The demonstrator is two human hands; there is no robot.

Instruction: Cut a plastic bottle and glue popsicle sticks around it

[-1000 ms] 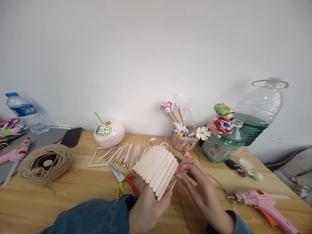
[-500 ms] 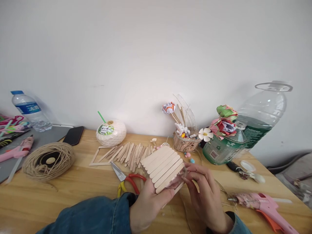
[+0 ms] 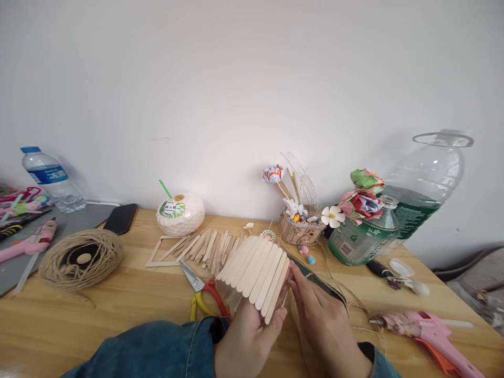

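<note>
A box-like piece covered with a row of pale wooden craft sticks (image 3: 255, 268) is tilted above the table. My left hand (image 3: 250, 336) grips it from below, thumb along the near right edge and the other fingers hidden under the sticks. At its right side, the closed fingertips of my right hand (image 3: 318, 320) touch the edge; what they pinch is too small to make out. Red-and-yellow scissors (image 3: 202, 289) lie just left of the piece. Behind it are many loose sticks (image 3: 212, 249).
A twine roll (image 3: 82, 260) and phone (image 3: 121, 219) lie left, near a wrapped coconut (image 3: 181, 214). A decorated basket (image 3: 301, 231), a cut green bottle (image 3: 354, 241) and a large bottle (image 3: 425, 194) stand back right. A pink glue gun (image 3: 425, 331) lies right.
The stick-covered piece has turned so its sticks point more toward me, and its left side has dropped. My right hand has shifted slightly, with its fingers closer together, uncovering a dark green strip behind.
</note>
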